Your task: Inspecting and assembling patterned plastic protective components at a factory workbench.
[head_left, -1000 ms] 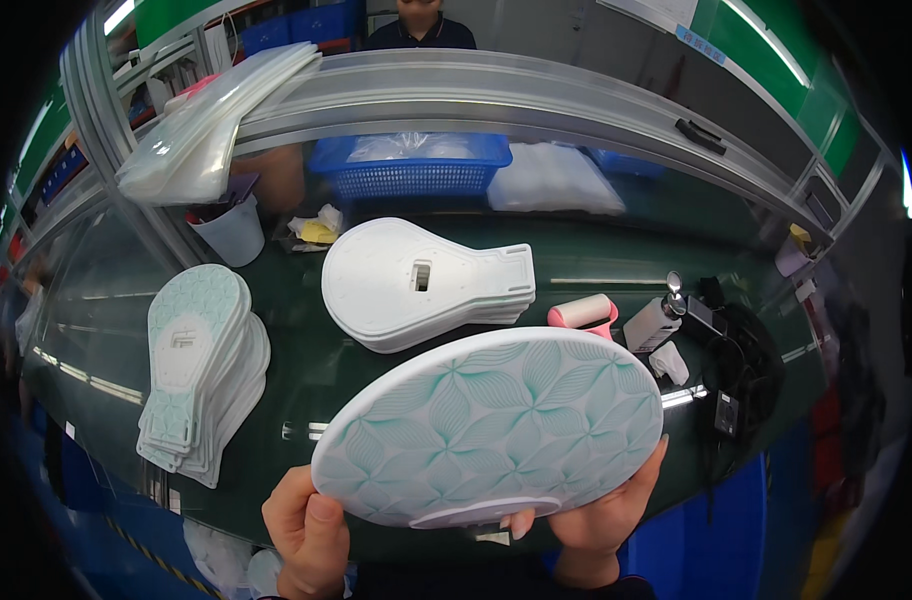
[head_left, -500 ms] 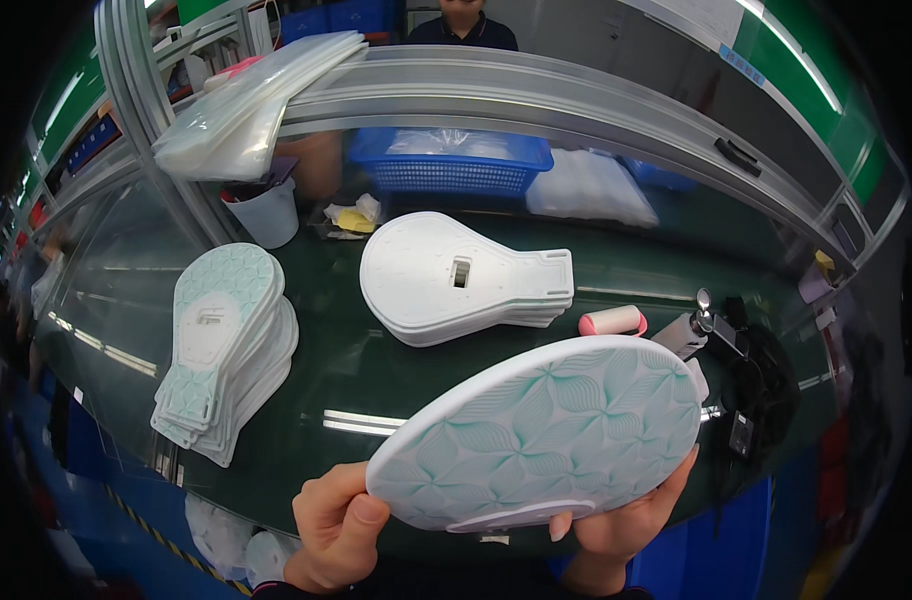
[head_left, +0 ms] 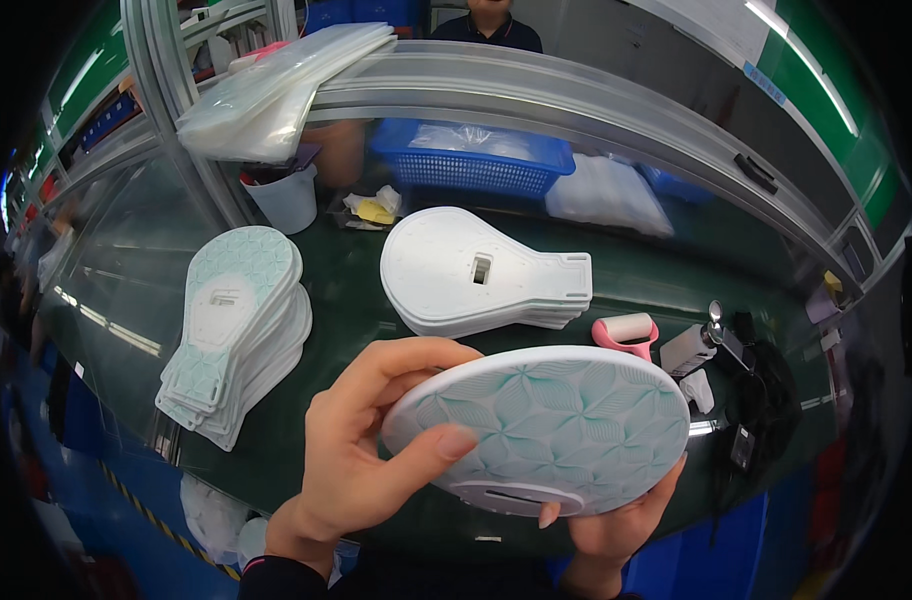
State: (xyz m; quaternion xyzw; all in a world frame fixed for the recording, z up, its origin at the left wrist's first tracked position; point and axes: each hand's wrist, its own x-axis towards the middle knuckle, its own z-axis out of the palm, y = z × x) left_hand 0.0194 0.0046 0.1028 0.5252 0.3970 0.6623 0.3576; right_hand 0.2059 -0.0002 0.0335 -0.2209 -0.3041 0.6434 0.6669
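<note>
I hold a white plastic panel (head_left: 566, 420) with a rounded edge and a pale green leaf pattern, tilted toward me above the table. My left hand (head_left: 366, 450) grips its left edge, the thumb lying on the patterned face and the fingers behind. My right hand (head_left: 616, 525) supports it from below at the lower right, its fingers partly hidden behind the panel. A slotted white area shows at its lower edge. Beyond it lies a stack of white paddle-shaped panels (head_left: 441, 265), plain side up. Farther left is a fanned stack of similar panels (head_left: 246, 270), patterned side up.
A pink-handled lint roller (head_left: 626, 332), a bottle with a metal top (head_left: 688, 350) and a dark cable bundle (head_left: 766, 390) lie at right. Behind stand a blue basket (head_left: 471, 170), a pale bin (head_left: 284, 200) and a metal frame (head_left: 576, 85) with clear bags (head_left: 276, 100). A person (head_left: 488, 30) sits opposite.
My left hand has moved up along the panel's left edge, its thumb now on the patterned face. The panel has tilted further back and looks shorter. The whole view has shifted slightly.
</note>
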